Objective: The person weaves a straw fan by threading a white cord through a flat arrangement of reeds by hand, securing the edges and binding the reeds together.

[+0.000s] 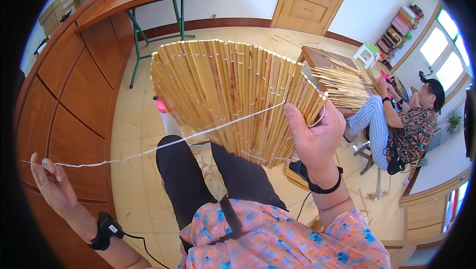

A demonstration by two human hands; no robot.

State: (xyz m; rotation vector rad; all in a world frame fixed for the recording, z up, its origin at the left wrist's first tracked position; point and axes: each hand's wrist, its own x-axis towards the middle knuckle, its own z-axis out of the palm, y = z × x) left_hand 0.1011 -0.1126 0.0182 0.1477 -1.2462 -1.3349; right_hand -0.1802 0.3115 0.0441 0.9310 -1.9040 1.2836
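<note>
A curved panel of reed stalks (223, 94), stitched together with rows of white thread, hangs in front of me above my knees. My right hand (319, 131) grips its right end, thumb on the near face. From near that thumb a white thread (193, 134) runs taut down to the left. My left hand (55, 183), stretched far out to the left, pinches the other end of it. A thin needle (26, 161) pokes out beyond those fingers. The panel's left part is blurred.
To the left stands a wooden counter (81, 86). A white bottle with a pink top (167, 118) is partly behind the panel. At right, a seated person (405, 127) works beside a low table bearing loose stalks (342, 86). Cut bits litter the tiled floor (134, 194).
</note>
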